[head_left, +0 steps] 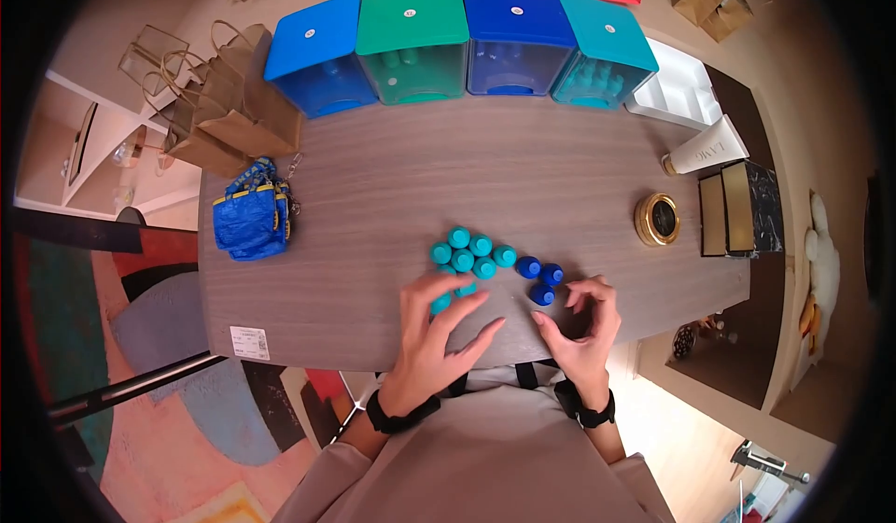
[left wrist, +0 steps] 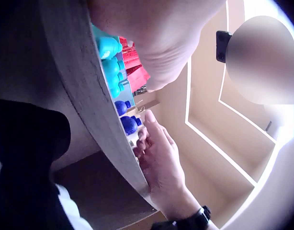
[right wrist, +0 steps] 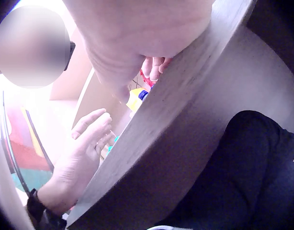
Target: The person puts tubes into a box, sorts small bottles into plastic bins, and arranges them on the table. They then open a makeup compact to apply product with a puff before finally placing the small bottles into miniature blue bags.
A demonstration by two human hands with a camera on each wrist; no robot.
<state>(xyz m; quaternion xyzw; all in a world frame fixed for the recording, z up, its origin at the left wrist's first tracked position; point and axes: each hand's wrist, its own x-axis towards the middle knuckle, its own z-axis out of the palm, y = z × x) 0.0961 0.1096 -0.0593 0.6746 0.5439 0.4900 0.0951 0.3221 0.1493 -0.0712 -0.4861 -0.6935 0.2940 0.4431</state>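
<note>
A cluster of several small teal bottles (head_left: 464, 260) stands upright near the middle of the table. My left hand (head_left: 431, 336) hovers at its near side with thumb and fingers spread apart, overlapping the nearest bottles in the head view. Just right of the cluster are three dark blue bottles (head_left: 542, 294), standing close together. Beside them is my right hand (head_left: 590, 332), its fingers loosely bent and its thumb apart, with nothing held. From the left wrist, the teal bottles (left wrist: 111, 72) and blue bottles (left wrist: 130, 125) show in profile with narrow capped tops.
Lidded bins in blue (head_left: 317, 52), green (head_left: 413, 38), dark blue (head_left: 519, 33) and teal (head_left: 607, 47) line the back edge; bottles show inside. Paper bags (head_left: 247, 112) and a small blue bag (head_left: 250, 220) stand left. A white tube (head_left: 709, 148) and gold-rimmed jar (head_left: 657, 220) are right.
</note>
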